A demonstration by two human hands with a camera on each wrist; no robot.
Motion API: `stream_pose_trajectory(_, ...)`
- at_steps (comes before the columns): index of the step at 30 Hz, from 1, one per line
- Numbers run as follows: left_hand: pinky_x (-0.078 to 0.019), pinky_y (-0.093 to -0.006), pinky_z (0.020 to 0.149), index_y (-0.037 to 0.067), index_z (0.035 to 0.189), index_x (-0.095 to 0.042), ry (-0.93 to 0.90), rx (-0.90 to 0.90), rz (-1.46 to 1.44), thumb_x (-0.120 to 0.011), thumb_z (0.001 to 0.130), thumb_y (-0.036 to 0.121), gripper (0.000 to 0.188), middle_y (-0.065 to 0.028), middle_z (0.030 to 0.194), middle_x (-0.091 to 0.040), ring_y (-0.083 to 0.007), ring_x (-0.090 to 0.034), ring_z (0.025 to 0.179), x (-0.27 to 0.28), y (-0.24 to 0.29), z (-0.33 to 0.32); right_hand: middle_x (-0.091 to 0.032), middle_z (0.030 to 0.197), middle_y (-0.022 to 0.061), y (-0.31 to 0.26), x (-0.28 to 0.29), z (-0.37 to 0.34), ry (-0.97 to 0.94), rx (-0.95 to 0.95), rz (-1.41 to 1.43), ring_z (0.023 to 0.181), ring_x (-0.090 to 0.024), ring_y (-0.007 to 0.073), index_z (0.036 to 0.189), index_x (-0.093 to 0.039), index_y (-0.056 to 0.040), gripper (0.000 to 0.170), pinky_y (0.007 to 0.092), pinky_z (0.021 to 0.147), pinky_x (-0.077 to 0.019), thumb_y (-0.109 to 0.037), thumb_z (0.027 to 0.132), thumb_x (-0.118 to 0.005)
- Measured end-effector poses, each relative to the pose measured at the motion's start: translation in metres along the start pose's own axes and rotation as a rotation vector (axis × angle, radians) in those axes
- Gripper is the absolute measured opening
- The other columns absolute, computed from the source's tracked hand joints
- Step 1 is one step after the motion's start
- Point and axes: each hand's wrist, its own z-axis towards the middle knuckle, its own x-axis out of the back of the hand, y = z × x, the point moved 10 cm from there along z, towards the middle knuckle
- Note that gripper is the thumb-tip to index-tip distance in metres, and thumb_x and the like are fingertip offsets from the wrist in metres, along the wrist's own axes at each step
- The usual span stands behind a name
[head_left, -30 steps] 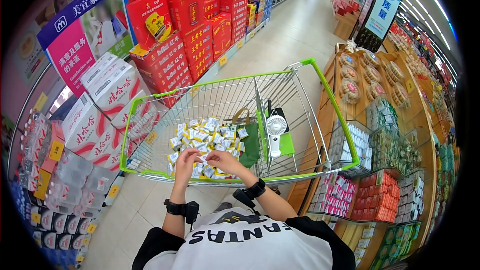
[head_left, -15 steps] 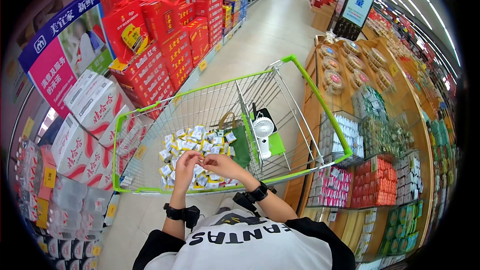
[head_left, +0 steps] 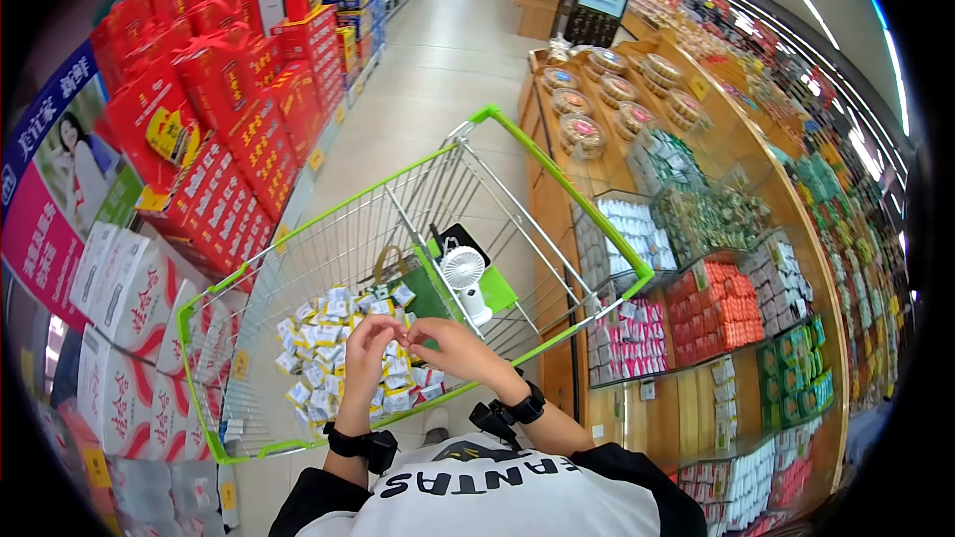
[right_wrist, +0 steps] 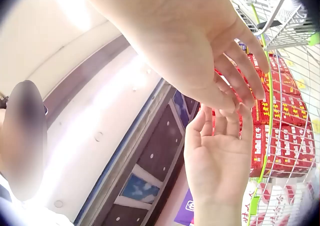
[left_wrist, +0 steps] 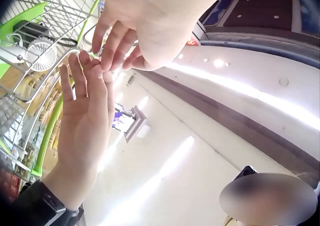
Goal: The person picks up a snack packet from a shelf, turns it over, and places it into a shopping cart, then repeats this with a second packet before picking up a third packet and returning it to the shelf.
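Both hands are held together above the near side of a green-rimmed wire cart (head_left: 574,189). My left hand (head_left: 370,353) and right hand (head_left: 453,350) meet at the fingertips, fingers loosely bent. In the left wrist view, the right hand (left_wrist: 85,121) has its fingers partly spread beside the left hand (left_wrist: 145,26). The right wrist view shows the left hand (right_wrist: 218,166) palm up under the right hand (right_wrist: 185,51). No object can be made out between the fingertips. Below lies a heap of small white-and-yellow packets (head_left: 318,343).
A white fan (head_left: 464,268) and a green bag (head_left: 430,296) are in the cart. Red cartons (head_left: 214,199) and white boxes (head_left: 129,288) are stacked on the left. A wooden shelf (head_left: 557,259) with packaged goods stands at the right, near the cart. The tiled aisle (head_left: 438,60) runs ahead.
The head view has turned right, so the cart, cartons and shelf have shifted left and the cart appears more slanted. The hands stay together at the fingertips.
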Motion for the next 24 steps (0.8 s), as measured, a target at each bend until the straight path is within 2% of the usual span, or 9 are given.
stream_pose_trajectory(13, -0.0429, -0.0254, 0.069, -0.002, 0.085, -0.051, -0.338, 0.060, -0.082, -0.045, 0.079, 0.003, 0.009, -0.0085, 0.079, -0.055, -0.0141, -0.053, 0.072, -0.090, -0.013, 0.016, -0.057, 0.075, 0.0094, 0.008, 0.064, -0.060, 0.326, -0.104, -0.125, 0.071, -0.056, 0.0237, 0.083, -0.054, -0.0031, 0.012, 0.0320, 0.063, -0.0432, -0.012, 0.075, -0.057)
stream_pose_trajectory(21, -0.0413, -0.0249, 0.073, -0.003, 0.086, -0.051, -0.449, 0.064, -0.036, -0.046, 0.078, 0.002, 0.010, -0.0074, 0.083, -0.053, -0.0138, -0.053, 0.077, -0.135, -0.014, -0.001, -0.056, 0.075, 0.0101, 0.005, 0.088, -0.102, 0.459, -0.126, -0.217, 0.073, -0.055, 0.0262, 0.081, -0.054, -0.0036, 0.012, 0.0331, 0.063, -0.0435, -0.012, 0.074, -0.056)
stream_pose_trajectory(24, -0.0408, -0.0245, 0.074, -0.002, 0.086, -0.051, -0.476, 0.045, -0.003, -0.047, 0.077, 0.001, 0.010, -0.0071, 0.084, -0.051, -0.0141, -0.053, 0.079, -0.148, -0.017, -0.007, -0.056, 0.073, 0.0116, 0.003, 0.096, -0.115, 0.502, -0.100, -0.235, 0.073, -0.055, 0.0288, 0.079, -0.052, -0.0015, 0.011, 0.0360, 0.062, -0.0432, -0.010, 0.072, -0.055)
